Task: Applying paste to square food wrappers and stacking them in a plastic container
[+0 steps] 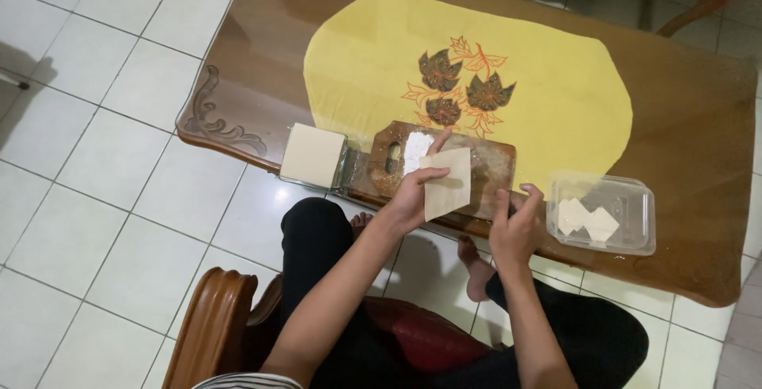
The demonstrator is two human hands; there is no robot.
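Head view: left hand [413, 197] pinches a thin square pale dough wrapper [447, 182] over the floured brown wooden cutting board [492, 168] at the table's near edge. Right hand [514, 226], loosely curled, seems empty, beside the clear plastic container [635, 214].

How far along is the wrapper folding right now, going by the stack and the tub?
Done: a few folded pieces lie in the clear tub. In hand: the left hand holds one flat wrapper over the wooden board; the right hand rests at the board's edge, holding nothing that shows. Left: a thick stack of wrappers still sits beside the board, so most looks undone.
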